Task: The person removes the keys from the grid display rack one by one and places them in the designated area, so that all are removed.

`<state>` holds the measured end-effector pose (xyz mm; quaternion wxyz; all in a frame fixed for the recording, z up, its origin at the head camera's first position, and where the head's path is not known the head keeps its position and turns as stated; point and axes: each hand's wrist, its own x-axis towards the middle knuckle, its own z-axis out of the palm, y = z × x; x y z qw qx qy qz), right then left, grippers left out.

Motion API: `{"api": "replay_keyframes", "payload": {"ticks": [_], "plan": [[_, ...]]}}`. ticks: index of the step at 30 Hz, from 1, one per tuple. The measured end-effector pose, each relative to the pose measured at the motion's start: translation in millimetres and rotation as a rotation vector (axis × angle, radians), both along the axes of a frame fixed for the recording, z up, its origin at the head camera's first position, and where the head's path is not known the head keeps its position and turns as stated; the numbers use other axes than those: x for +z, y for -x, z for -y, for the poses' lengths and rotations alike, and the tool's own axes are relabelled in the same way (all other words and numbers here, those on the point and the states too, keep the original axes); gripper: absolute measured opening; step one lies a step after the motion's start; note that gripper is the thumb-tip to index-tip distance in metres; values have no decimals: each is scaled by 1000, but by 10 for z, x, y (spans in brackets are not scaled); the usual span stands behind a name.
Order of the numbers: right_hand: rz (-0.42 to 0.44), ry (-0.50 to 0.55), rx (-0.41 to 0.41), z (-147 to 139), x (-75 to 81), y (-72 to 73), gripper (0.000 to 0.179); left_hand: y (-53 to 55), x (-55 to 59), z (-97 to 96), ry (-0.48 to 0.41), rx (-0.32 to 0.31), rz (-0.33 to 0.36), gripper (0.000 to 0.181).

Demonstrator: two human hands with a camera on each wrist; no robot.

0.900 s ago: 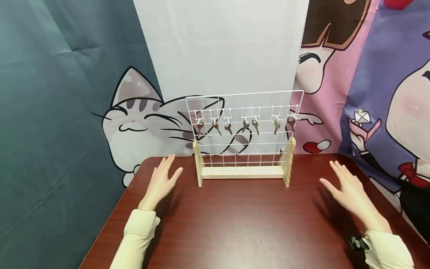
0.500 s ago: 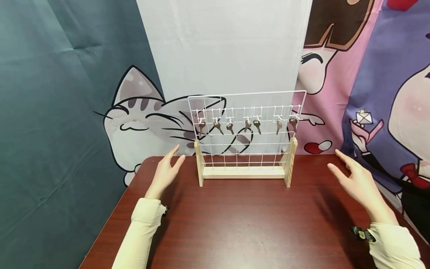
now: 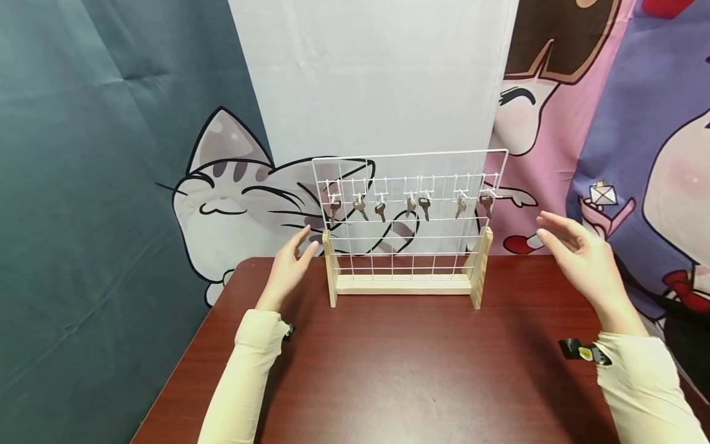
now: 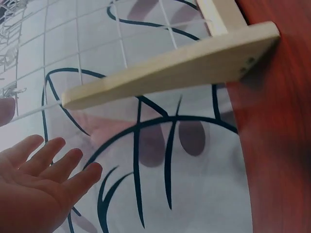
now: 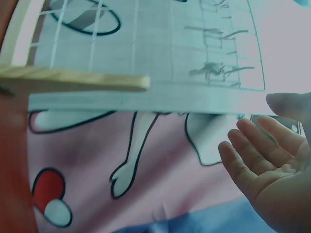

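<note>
A white wire grid rack (image 3: 410,238) on a wooden stand (image 3: 402,285) stands at the back of the table. Several keys hang in a row from its white hooks, among them a key (image 3: 335,208) at the left end and a key (image 3: 487,205) at the right end. My left hand (image 3: 288,265) is raised just left of the stand's left post, thumb and fingers apart, holding nothing. To the right of the rack, my right hand (image 3: 582,259) hovers with its thumb spread from loosely bent fingers. In the right wrist view its palm (image 5: 272,170) is bare.
The rack sits on a reddish-brown table (image 3: 388,364). Behind it hang a white cloth (image 3: 377,74), a teal cloth (image 3: 100,216) and printed cartoon cloths (image 3: 599,123). A dark strap (image 3: 585,351) shows at the right wrist.
Both hands have risen off toward the rack. The left moved right and up to near the left post; the right moved up beside the rack's right side. The keys hang as before.
</note>
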<state>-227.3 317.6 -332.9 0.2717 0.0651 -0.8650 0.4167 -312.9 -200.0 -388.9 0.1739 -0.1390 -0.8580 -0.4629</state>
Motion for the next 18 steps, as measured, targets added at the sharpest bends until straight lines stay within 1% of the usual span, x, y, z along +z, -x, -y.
{"api": "replay_keyframes", "payload": {"ticks": [2,6,9,13,18], "plan": [[7,14,14,53,51,46,47,19,17,-38,-22,-9,1,54],[6,43,39,132,94,154,46,68,32,-100,-38,-7,-15,53],[-5,56,37,173,75,233,44,112,26,-140,-38,-8,-27,54],[-25,89,41,226,34,326,41,170,23,-196,-54,-24,-19,54],[-79,143,41,293,15,431,39,225,47,-253,-81,-30,-14,53]]}}
